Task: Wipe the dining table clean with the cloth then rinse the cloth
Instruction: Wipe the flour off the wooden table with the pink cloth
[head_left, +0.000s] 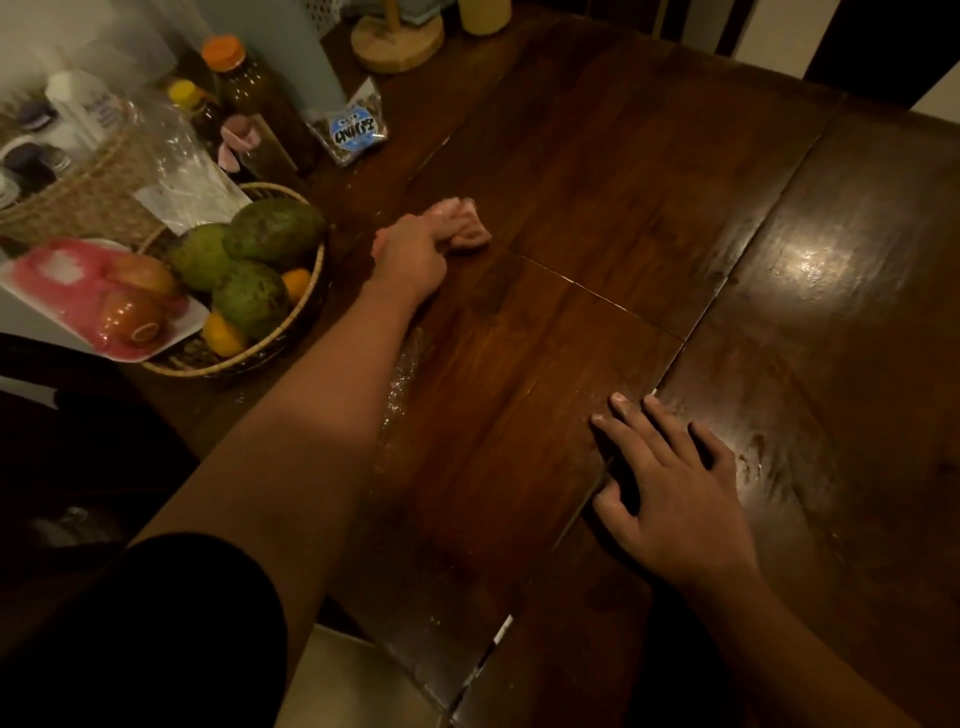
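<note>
Head view, left hand (410, 254) gripping crumpled cloth (465, 226), glossy plank table (649, 197)

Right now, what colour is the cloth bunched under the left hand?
The cloth is pale pink, gripped by the left hand on the dark wooden table; the head view shows it.

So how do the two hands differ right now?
The left hand is closed on the pink cloth, reaching far out; the right hand lies flat, fingers spread and holding nothing, nearer the body. Both rest on the dark wooden table.
</note>
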